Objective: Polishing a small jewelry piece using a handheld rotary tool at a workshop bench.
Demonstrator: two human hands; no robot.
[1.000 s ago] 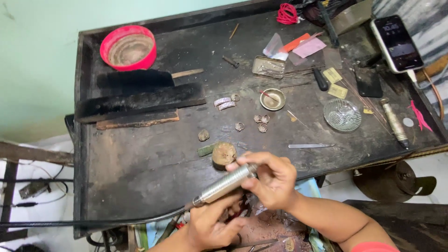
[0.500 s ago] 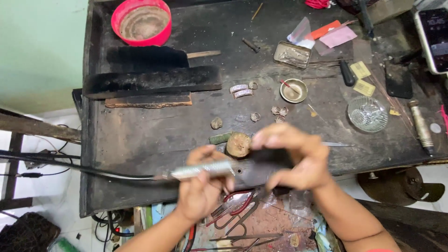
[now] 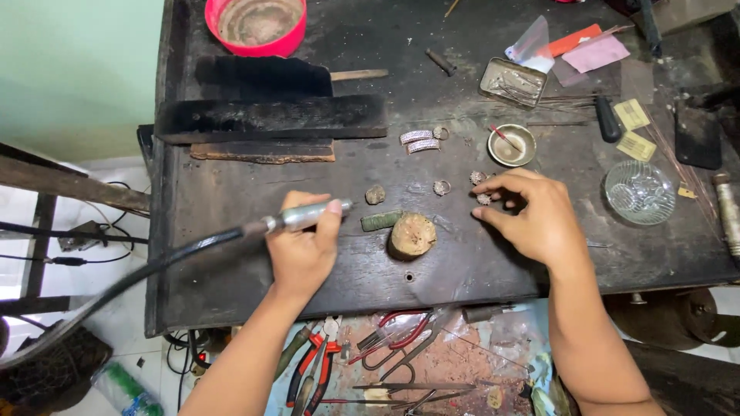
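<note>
- The left hand (image 3: pixel 302 254) is wrapped around a metal rotary handpiece (image 3: pixel 304 216), thumb along its barrel. The tip points right and sits just above the dark worktable (image 3: pixel 231 200); a black flexible shaft (image 3: pixel 139 273) trails off the left edge.
- The right hand (image 3: pixel 532 216) lies palm-down with its fingertips curled at a cluster of small stone-set ring pieces (image 3: pixel 482 189). It seems to be pinching one, though the fingers hide whether anything is actually between them.
- The step in hand looks like choosing the next small piece to work with the handpiece. The next move calls for a firm pinch on a tiny item and bringing it to the tool tip, probably over the round wooden peg (image 3: pixel 412 235) that stands between the hands.
- Near the peg lie a green cylinder (image 3: pixel 381 221) and a loose ring (image 3: pixel 442 187).
- Farther back sit a small brass bowl (image 3: pixel 512 145), a metal tin (image 3: pixel 512 81), a red bowl (image 3: pixel 256 25) and a long black block (image 3: pixel 274 117); a glass dish (image 3: pixel 640 191) is to the right.
- The table is scuffed and sooty. Below its front edge a tray holds red-handled pliers (image 3: pixel 312 370) and scissors. A pale green wall and a white floor show on the left.
</note>
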